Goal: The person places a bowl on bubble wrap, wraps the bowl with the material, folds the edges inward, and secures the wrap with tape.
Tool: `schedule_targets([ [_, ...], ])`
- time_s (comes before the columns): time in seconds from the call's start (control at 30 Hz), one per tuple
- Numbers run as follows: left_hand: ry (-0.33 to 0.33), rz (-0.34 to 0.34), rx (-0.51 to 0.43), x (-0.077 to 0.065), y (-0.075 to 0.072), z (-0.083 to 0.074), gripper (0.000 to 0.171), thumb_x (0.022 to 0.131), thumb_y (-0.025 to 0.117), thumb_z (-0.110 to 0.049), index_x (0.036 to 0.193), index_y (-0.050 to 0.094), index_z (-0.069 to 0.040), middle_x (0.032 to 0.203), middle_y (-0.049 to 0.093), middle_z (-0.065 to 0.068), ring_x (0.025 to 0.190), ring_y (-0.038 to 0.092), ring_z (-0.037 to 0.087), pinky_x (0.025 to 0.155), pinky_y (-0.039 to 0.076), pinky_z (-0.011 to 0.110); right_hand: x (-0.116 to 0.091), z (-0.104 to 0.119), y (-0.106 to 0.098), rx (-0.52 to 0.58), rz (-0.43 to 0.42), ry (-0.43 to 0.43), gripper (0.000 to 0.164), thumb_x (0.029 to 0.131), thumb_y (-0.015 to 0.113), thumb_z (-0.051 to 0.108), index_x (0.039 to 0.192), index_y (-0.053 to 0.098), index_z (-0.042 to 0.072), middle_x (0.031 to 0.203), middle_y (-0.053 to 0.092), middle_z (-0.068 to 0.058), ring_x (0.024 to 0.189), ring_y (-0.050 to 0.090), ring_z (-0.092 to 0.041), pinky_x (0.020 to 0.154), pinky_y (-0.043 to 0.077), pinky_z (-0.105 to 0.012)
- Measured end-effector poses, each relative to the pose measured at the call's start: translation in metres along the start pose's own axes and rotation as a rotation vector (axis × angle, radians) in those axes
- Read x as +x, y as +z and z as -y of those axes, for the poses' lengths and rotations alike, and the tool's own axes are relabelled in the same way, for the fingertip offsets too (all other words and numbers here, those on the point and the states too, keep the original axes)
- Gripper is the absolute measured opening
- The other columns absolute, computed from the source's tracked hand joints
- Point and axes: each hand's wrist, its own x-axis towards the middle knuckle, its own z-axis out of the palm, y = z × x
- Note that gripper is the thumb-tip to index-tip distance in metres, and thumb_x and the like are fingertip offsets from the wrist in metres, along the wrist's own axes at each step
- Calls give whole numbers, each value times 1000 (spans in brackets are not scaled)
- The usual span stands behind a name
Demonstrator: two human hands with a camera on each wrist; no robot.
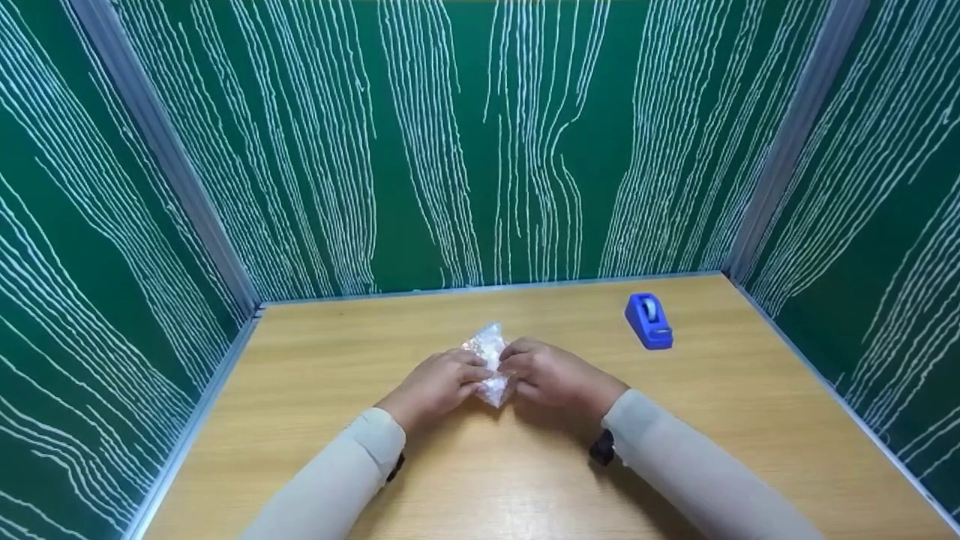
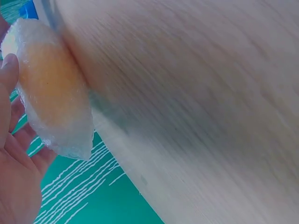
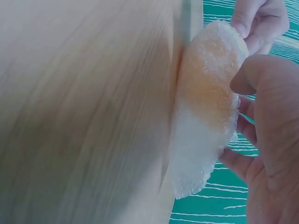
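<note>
A small bundle in clear, crinkled bubble wrap (image 1: pixel 491 346) lies on the table at the centre of the head view, its two ends pointed. Through the plastic an orange tint shows in both wrist views, but the wrapped item's kind stays hidden. My left hand (image 1: pixel 441 379) holds the bundle from the left, thumb on its top and fingers along its far side. From the right, my right hand (image 1: pixel 553 375) grips it, with thumb over the wrap and fingertips (image 3: pixel 245 126) against its far side. The two hands almost meet over its middle.
A blue tape dispenser (image 1: pixel 649 324) with a roll in it stands at the back right of the wooden table (image 1: pixel 337 352). Green panels (image 1: pixel 420 150) with wavy white lines rise along the back and both sides, with grey posts at the corners.
</note>
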Motion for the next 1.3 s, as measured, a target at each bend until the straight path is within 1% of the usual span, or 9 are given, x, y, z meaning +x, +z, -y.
schedule_targets([
  [0.1,-13,5,-16,0,1,1,35,115,70,-30,148,78,-30,157,72,0,150,65,25,131,49,48,1,-5,-4,-12,-23,32,29,107,71,11,134,82,10,145,75,-12,137,72,-32,121,59,-48],
  [0.2,-17,9,-25,0,1,2,34,115,69,-29,148,78,-27,158,71,1,151,64,26,132,48,48,0,-11,-12,0,-55,121,29,107,71,12,134,81,9,144,75,-12,138,71,-34,122,58,-52],
  [0.4,4,-3,-22,-1,2,4,33,115,69,-28,146,80,-23,155,74,2,150,66,26,132,49,48,-8,-30,-33,94,-120,391,32,111,72,27,138,78,12,148,73,-13,146,66,-40,127,52,-61],
  [0.63,1,5,-20,2,2,4,34,116,68,-30,147,79,-24,154,73,2,148,66,26,131,49,47,-26,-70,-56,188,-188,683,40,118,61,41,147,73,15,165,61,-14,161,50,-44,134,39,-68],
  [0.7,3,6,-16,3,2,3,34,116,68,-31,147,79,-24,154,73,2,148,66,26,131,49,46,-34,-81,-61,221,-216,724,43,119,58,42,150,70,14,167,58,-14,163,46,-44,135,36,-69],
  [0.87,0,11,-23,4,4,2,34,115,69,-31,147,79,-26,154,73,2,148,66,26,131,50,46,-58,-110,-71,221,-270,749,53,120,55,44,156,65,7,166,59,-21,160,48,-47,134,38,-68],
  [1.07,-5,12,-43,3,5,2,34,115,69,-30,147,78,-26,155,73,2,148,66,25,131,50,46,-84,-134,-78,233,-258,850,58,120,52,43,162,57,4,167,54,-27,157,49,-53,132,38,-73],
  [1.2,0,8,-40,2,4,3,33,116,68,-29,147,79,-25,154,73,2,148,66,25,130,50,46,-94,-143,-82,209,-255,917,60,120,51,44,162,56,2,166,52,-32,152,52,-58,126,42,-77],
  [1.3,0,7,-45,0,3,4,33,116,68,-28,146,79,-25,153,74,2,148,66,25,130,50,46,-98,-147,-85,216,-235,979,65,119,50,46,166,49,1,168,47,-35,151,50,-61,122,44,-80],
])
